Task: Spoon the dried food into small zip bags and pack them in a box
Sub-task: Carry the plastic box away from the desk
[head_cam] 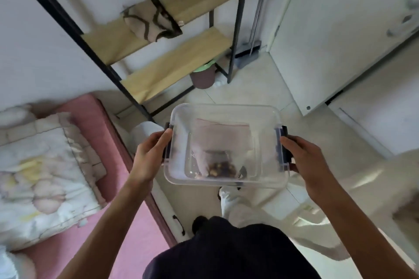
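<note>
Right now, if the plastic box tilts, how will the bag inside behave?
The zip bag would probably slide: the clear box looks smooth. It looks floppy and light, with only a little dried food at one end.

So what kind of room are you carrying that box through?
Most likely a bedroom at home: a pink bed with a quilt on the left, an open shelf rack ahead, and a tiled floor.
</note>
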Motion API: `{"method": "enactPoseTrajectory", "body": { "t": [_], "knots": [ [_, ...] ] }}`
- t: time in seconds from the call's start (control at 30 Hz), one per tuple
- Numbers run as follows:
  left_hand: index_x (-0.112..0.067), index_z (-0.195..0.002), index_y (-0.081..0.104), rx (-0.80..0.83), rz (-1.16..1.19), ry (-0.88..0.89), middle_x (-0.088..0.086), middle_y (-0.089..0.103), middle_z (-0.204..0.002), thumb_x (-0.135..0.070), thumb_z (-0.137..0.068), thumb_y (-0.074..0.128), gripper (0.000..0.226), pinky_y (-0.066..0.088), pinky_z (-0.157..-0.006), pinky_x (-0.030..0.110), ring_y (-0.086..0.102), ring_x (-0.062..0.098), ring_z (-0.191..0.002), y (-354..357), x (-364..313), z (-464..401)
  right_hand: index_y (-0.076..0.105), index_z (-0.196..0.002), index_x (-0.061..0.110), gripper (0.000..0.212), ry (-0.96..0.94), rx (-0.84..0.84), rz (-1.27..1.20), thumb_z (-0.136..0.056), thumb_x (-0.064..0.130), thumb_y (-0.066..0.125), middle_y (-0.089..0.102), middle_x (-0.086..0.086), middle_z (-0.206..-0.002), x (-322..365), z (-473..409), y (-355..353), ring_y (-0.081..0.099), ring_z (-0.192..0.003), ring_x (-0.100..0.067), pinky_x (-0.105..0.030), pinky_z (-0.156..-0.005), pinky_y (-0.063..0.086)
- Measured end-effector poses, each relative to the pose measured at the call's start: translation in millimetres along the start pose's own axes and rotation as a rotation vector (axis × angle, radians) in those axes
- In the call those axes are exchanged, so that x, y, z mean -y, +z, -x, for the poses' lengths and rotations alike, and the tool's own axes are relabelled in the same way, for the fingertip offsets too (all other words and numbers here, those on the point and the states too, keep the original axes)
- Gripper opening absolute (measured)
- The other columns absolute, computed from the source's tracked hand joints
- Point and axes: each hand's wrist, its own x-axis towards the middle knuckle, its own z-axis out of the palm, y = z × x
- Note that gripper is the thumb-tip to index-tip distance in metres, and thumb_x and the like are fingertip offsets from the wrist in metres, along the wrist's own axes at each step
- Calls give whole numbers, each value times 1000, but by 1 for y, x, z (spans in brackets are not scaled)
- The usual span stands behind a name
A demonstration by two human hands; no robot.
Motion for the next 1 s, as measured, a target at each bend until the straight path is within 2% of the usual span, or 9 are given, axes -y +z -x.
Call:
{"method": "enactPoseTrajectory", "body": {
  "t": [0.1,0.2,0.27,0.37,0.47,0.6,0.73,0.87,1.0],
  "knots": [
    [-29,-102,77,52,-62,21,-9,79,-89,-51,-99,62,26,55,-70,28,74,7,-78,40,-25,-47,76,-102,20,14,24,-62,-75,-100,25,64,75,-17,-101,9,-37,-19,70,-86,-30,-50,-78,62],
    [-33,-100,77,101,-95,-9,-5,79,-94,-51,-99,63,23,61,-84,44,75,21,-94,83,-53,-89,75,-102,22,13,41,-110,-139,-100,25,63,76,-10,-97,23,-73,-41,71,-83,-25,-33,-61,59],
    [-36,-94,80,117,-112,-17,2,79,-100,-48,-99,66,20,58,-93,51,73,27,-98,111,-73,-112,75,-103,22,12,55,-147,-177,-100,25,64,77,-2,-90,33,-97,-57,72,-80,-20,-25,-57,57],
    [-40,-86,82,122,-109,0,9,78,-103,-46,-97,68,19,57,-90,50,70,26,-94,154,-104,-147,75,-108,19,15,42,-169,-199,-100,26,64,76,7,-80,51,-136,-79,71,-68,-7,-18,-55,55],
    [-39,-88,81,132,-118,8,9,77,-101,-50,-94,69,18,56,-87,47,69,26,-91,186,-128,-176,75,-110,19,17,43,-191,-207,-100,26,64,76,8,-79,67,-174,-95,69,-65,-3,-16,-54,53],
    [-34,-92,81,136,-98,-18,7,78,-99,-57,-86,68,28,57,-86,47,71,25,-91,216,-150,-209,76,-107,21,16,33,-198,-211,-99,28,66,76,7,-80,94,-225,-108,70,-66,-5,-16,-54,53],
    [-34,-95,81,100,-75,-43,-4,79,-92,-53,-95,67,23,57,-79,41,72,23,-92,239,-162,-256,76,-101,25,12,31,-162,-176,-99,29,65,75,10,-78,118,-285,-111,69,-66,-2,-16,-55,54],
    [-38,-89,81,55,-31,-35,-5,79,-90,-51,-96,67,20,56,-78,38,72,18,-87,256,-181,-304,77,-96,28,12,18,-118,-137,-99,29,65,73,12,-74,152,-352,-103,68,-65,-1,-16,-54,54],
    [-37,-88,81,-19,24,-48,-4,78,-87,-65,-81,70,30,55,-72,36,70,19,-84,260,-210,-346,79,-89,29,15,-36,-43,-86,-98,30,67,70,14,-70,201,-416,-90,63,-60,1,-14,-51,51]
  ]
}}
